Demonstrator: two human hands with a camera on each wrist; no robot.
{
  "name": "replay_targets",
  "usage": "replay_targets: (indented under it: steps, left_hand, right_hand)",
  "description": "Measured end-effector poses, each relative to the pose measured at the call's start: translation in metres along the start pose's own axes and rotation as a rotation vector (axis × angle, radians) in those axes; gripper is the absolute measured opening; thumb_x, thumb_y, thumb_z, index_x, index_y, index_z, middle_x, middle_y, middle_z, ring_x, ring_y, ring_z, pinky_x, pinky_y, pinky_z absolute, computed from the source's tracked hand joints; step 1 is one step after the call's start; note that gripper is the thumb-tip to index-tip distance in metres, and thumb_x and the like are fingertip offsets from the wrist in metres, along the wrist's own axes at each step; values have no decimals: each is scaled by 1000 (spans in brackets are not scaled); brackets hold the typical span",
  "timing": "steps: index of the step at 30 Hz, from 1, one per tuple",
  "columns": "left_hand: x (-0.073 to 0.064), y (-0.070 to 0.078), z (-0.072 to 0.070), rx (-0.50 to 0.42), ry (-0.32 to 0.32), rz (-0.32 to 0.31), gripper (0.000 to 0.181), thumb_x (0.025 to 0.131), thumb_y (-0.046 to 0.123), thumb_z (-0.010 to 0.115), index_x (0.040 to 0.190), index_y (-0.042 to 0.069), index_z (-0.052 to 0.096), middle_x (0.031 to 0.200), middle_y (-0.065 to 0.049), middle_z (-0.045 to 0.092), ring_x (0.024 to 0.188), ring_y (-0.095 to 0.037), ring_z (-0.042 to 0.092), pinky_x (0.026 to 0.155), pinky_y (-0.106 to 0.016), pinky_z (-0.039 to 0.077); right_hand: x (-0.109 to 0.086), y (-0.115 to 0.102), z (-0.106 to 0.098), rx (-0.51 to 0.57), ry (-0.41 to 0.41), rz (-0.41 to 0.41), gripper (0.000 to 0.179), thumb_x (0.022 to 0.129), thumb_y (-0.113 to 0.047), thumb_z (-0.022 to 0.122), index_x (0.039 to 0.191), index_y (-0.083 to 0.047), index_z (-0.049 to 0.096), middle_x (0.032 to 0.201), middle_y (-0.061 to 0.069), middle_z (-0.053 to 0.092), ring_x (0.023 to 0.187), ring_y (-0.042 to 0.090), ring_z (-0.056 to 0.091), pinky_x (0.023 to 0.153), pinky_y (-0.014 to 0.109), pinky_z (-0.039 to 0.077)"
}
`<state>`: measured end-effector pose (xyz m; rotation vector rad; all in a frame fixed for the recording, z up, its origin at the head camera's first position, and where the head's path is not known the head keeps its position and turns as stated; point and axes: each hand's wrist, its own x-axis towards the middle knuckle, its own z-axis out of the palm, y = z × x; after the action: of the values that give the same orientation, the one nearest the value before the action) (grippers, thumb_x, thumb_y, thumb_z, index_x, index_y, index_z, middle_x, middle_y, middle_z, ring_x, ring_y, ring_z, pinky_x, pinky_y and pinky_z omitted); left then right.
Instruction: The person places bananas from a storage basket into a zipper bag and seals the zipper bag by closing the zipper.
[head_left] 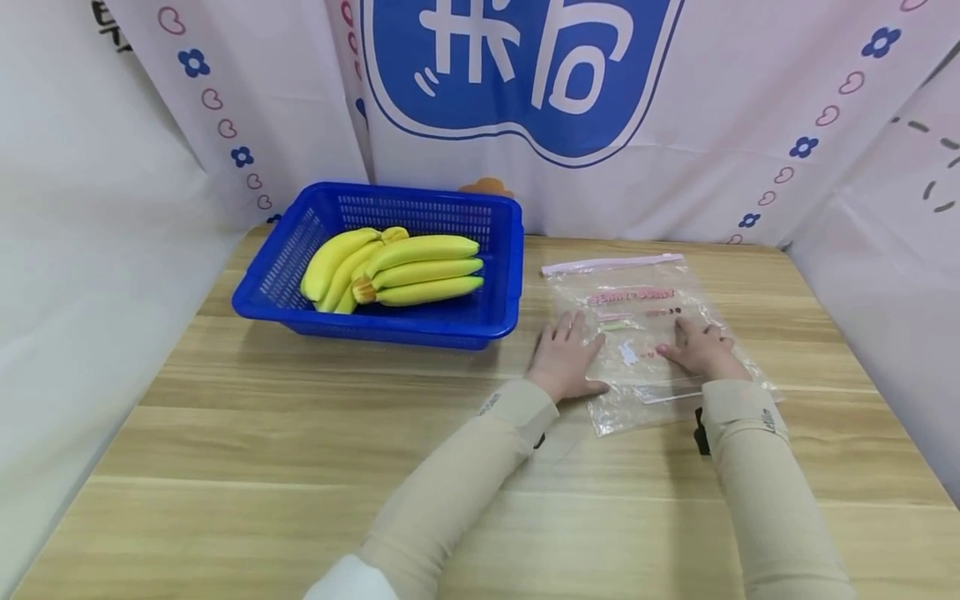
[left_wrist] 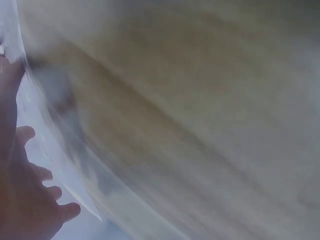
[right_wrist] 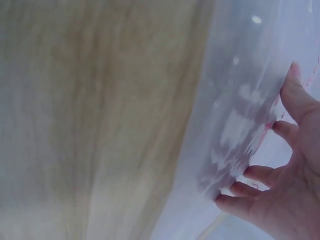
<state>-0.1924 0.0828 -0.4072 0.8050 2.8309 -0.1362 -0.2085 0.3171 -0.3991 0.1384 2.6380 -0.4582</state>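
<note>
In the head view, a person's left hand [head_left: 562, 365] spreads over the edge of a clear bag [head_left: 633, 333], right hand [head_left: 705, 350] splayed atop it, bananas [head_left: 423, 272] left of both. Left-wrist view: parted fingers [left_wrist: 69, 211] overlap the bag; right-wrist view: fingertips [right_wrist: 231, 204] touch it.

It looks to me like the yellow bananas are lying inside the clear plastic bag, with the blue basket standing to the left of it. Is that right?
Not quite: the yellow bananas are in the blue basket, not inside the clear plastic bag, as the head view shows. The basket does stand to the bag's left.
</note>
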Motion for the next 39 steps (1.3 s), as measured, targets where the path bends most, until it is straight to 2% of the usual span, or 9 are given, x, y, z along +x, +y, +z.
replay_targets:
  steps: [2, 6, 13, 20, 23, 26, 30, 33, 39]
  left_hand:
    - [1, -3, 2, -16, -13, -9, 84, 84, 74, 45, 152, 31, 21, 162, -9, 8, 150, -28, 8, 120, -48, 17]
    - [1, -9, 6, -43, -33, 8, 84, 83, 76, 44, 151, 31, 25, 162, -6, 10, 151, -27, 7, 121, -49, 14]
    - [0, -11, 6, -81, -39, 17, 85, 81, 77, 44, 151, 32, 26, 161, -4, 19, 149, -27, 17, 120, -55, 8]
    - [2, -9, 5, -113, -38, -5, 84, 80, 78, 45, 150, 34, 27, 160, -3, 20, 148, -29, 21, 119, -58, 10]
    - [2, -7, 5, -119, -41, -21, 85, 80, 78, 45, 150, 34, 27, 160, -2, 20, 148, -29, 21, 119, -57, 12]
    - [1, -6, 5, -114, -44, -32, 84, 80, 79, 45, 150, 35, 27, 160, -2, 20, 148, -28, 21, 118, -57, 13]
    - [0, -4, 6, -101, -43, -42, 85, 80, 79, 44, 150, 36, 25, 161, -1, 20, 148, -27, 22, 119, -56, 13]
    - [-1, -2, 7, -81, -43, -52, 86, 80, 80, 41, 151, 36, 23, 161, 0, 20, 148, -26, 22, 119, -55, 14]
    - [-5, 1, 5, -28, -42, -69, 87, 79, 83, 37, 151, 37, 21, 160, 1, 21, 147, -24, 24, 119, -55, 15]
  right_hand:
    - [0, 0, 1, -2, -3, -9, 81, 98, -44, 45, 149, 3, 4, 141, 51, -6, 125, 74, 2, 97, 81, 16]
    - [-1, -2, 3, -15, -7, -23, 81, 98, -44, 44, 149, 4, 4, 141, 51, -4, 125, 73, 4, 96, 81, 18]
    - [-1, -3, 2, -9, -4, -18, 80, 98, -42, 46, 149, 3, 5, 140, 52, -1, 125, 72, 7, 97, 81, 20]
    - [2, -4, -1, 26, 13, -5, 79, 97, -38, 49, 149, 4, 7, 141, 52, -3, 126, 72, 5, 102, 78, 15]
    - [2, -5, -1, 39, 45, 4, 78, 96, -36, 52, 148, 6, 11, 142, 50, 3, 127, 71, 6, 103, 76, 15]
    - [-2, -8, 2, 58, 109, 59, 74, 93, -37, 57, 141, 10, 27, 138, 49, 18, 126, 69, 15, 103, 72, 22]
    - [-9, -17, 5, 42, 212, 180, 69, 87, -41, 65, 119, 17, 46, 126, 45, 38, 117, 59, 34, 97, 62, 36]
    - [-11, -22, 7, 35, 237, 258, 75, 85, -44, 66, 119, 20, 46, 127, 46, 37, 116, 56, 36, 96, 59, 39]
    - [-11, -30, 8, 42, 184, 368, 91, 90, -50, 56, 137, 21, 24, 137, 52, 17, 126, 63, 26, 104, 64, 33]
